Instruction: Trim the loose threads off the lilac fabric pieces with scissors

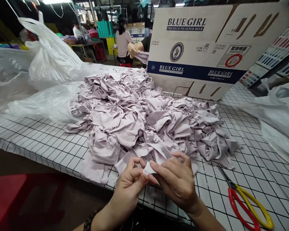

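Observation:
A big heap of pale lilac fabric scraps (144, 118) lies on the white table with a black grid (255, 166). At the table's near edge my left hand (130, 184) and my right hand (177, 179) meet, both pinching one small pale fabric piece (149, 168) between thumbs and fingers. The piece sits just in front of the heap's near edge. A bead bracelet shows on my left wrist.
Scissors with red and yellow handles (245, 202) lie at the right near edge. A large "Blue Girl" cardboard box (207, 48) stands behind the heap. Clear plastic bags (48, 61) fill the left, more plastic (279, 118) the right. Other people work at the back.

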`<state>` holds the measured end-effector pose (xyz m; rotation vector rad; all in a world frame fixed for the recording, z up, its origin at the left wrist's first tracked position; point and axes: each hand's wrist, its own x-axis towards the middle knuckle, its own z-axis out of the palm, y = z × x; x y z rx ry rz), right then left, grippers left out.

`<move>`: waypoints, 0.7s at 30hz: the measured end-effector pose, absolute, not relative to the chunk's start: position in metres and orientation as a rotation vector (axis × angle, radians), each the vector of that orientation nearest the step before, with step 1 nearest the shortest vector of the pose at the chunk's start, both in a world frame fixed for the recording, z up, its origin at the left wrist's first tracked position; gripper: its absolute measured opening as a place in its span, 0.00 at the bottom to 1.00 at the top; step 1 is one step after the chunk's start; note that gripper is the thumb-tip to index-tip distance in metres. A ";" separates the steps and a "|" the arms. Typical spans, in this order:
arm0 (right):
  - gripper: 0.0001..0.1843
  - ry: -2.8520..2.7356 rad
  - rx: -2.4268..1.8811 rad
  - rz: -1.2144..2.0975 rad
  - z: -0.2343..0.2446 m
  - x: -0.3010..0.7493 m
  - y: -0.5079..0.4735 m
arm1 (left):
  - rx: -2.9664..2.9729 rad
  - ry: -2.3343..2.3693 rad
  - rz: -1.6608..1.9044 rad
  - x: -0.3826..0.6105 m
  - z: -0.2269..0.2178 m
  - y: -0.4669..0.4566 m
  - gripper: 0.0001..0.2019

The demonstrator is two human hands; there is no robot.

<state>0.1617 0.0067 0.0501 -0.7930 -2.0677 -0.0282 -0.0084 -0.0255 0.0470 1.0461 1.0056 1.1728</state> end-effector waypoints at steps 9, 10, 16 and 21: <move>0.13 -2.140 -0.978 0.086 0.032 0.173 -0.012 | 0.889 0.759 1.033 -0.001 0.039 -0.013 0.17; 0.13 -2.160 -1.095 0.164 0.030 0.190 -0.016 | 0.822 0.761 1.003 0.001 0.037 -0.013 0.18; 0.17 -1.434 -2.437 0.432 0.005 0.338 -0.056 | 0.952 0.805 0.976 0.012 0.028 -0.013 0.18; 0.21 -1.213 -2.580 0.483 -0.012 0.387 -0.071 | 1.309 0.826 0.871 0.015 0.028 -0.012 0.17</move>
